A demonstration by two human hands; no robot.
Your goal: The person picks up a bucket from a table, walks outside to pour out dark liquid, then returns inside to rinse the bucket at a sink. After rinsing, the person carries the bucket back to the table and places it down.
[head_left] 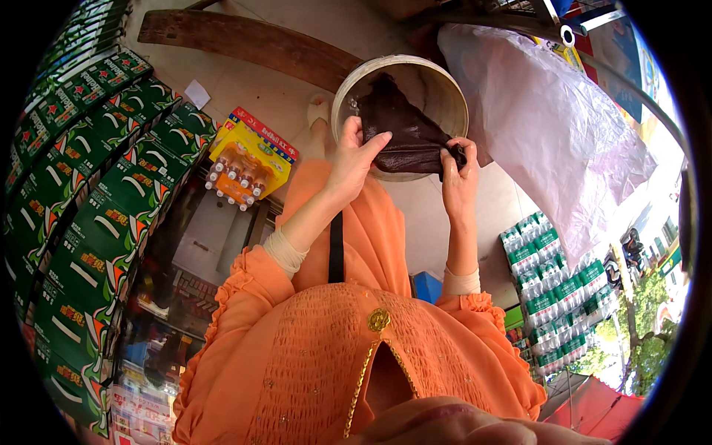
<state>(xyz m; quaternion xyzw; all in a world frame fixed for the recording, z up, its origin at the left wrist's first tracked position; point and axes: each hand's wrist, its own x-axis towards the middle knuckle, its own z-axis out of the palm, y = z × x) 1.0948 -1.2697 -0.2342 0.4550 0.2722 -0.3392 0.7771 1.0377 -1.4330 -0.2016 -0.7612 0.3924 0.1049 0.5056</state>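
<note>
A dark brown cloth [404, 141], shiny as if wet, is stretched between my two hands over the mouth of a round, pale bucket [461, 104]. My left hand [354, 159] is closed on the cloth's left edge, its thumb lying along the front and some fingers hidden behind the fabric. At the right, a bunched corner of the cloth is pinched in my right hand [461, 172], its fingers bent round it. The cloth's far end hangs down into the bucket, where part of it is in shadow.
Stacked green cartons [96, 245] fill the left side. Beside them stands a yellow-and-red pack of small bottles [248, 167]. A curved wooden piece [245, 44] lies beyond the bucket. Right of it hangs translucent plastic sheeting [541, 126], above shrink-wrapped bottled water [552, 285].
</note>
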